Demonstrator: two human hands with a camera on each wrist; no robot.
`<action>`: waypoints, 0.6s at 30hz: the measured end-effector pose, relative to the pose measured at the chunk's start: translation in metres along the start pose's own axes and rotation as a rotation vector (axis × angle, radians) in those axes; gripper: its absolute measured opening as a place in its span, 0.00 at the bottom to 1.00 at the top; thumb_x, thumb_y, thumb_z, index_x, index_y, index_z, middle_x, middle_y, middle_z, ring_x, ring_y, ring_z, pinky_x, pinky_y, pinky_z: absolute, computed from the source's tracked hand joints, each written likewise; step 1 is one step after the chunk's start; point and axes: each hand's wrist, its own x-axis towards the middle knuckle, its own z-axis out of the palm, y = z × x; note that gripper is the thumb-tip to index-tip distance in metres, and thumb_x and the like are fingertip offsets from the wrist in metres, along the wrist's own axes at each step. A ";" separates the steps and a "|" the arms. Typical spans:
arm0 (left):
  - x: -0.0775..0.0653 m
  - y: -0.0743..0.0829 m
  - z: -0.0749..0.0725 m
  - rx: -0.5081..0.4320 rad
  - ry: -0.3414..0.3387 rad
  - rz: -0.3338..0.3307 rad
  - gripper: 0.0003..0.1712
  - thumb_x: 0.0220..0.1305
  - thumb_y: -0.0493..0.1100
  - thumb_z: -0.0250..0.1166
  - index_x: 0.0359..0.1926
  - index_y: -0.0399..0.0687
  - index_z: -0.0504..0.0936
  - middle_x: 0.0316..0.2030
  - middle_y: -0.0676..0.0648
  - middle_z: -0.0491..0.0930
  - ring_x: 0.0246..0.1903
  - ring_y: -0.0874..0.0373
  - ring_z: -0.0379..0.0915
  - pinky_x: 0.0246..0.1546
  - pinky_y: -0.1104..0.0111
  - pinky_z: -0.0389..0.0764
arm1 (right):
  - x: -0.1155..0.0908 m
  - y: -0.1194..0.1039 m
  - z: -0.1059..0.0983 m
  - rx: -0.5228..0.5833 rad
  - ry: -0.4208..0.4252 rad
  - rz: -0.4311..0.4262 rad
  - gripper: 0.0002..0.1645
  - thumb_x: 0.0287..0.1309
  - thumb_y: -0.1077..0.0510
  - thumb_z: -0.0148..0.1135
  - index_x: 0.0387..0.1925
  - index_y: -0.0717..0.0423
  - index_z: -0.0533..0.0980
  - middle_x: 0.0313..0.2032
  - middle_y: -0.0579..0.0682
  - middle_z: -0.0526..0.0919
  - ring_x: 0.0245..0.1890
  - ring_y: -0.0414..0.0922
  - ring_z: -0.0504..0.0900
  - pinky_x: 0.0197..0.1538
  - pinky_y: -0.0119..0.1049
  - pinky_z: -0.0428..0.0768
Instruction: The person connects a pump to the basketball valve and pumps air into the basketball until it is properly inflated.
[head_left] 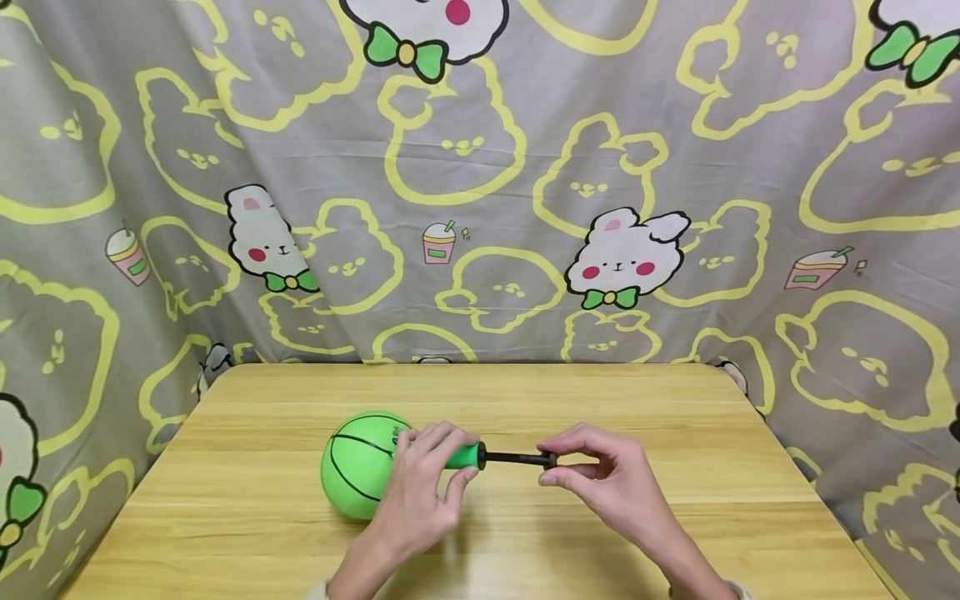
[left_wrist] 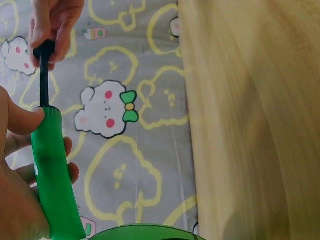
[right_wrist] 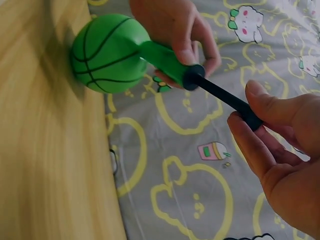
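A small green hand pump is held level above the table, its black rod (head_left: 513, 457) drawn out of the green barrel (left_wrist: 52, 170). My left hand (head_left: 422, 492) grips the barrel, thumb along its front end. At the rod's far end, the thumb and fingers of my right hand (head_left: 611, 475) pinch the black handle (right_wrist: 250, 120). A green ball (head_left: 356, 471) with black seam lines sits on the table just left of my left hand. In the right wrist view, the barrel's rear end meets the ball's side; the nozzle is hidden there.
The light wooden table (head_left: 637, 408) spreads under both hands, its back edge close to a grey curtain (head_left: 487, 225) printed with yellow outlines and white rabbits. The curtain also hangs along the left and right sides.
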 end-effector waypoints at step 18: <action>-0.004 0.014 0.012 0.031 -0.054 0.052 0.14 0.60 0.44 0.68 0.48 0.55 0.83 0.43 0.58 0.80 0.47 0.62 0.77 0.50 0.55 0.65 | -0.004 0.015 0.033 -0.022 0.032 -0.024 0.16 0.51 0.70 0.76 0.44 0.64 0.85 0.42 0.56 0.88 0.44 0.49 0.88 0.38 0.44 0.86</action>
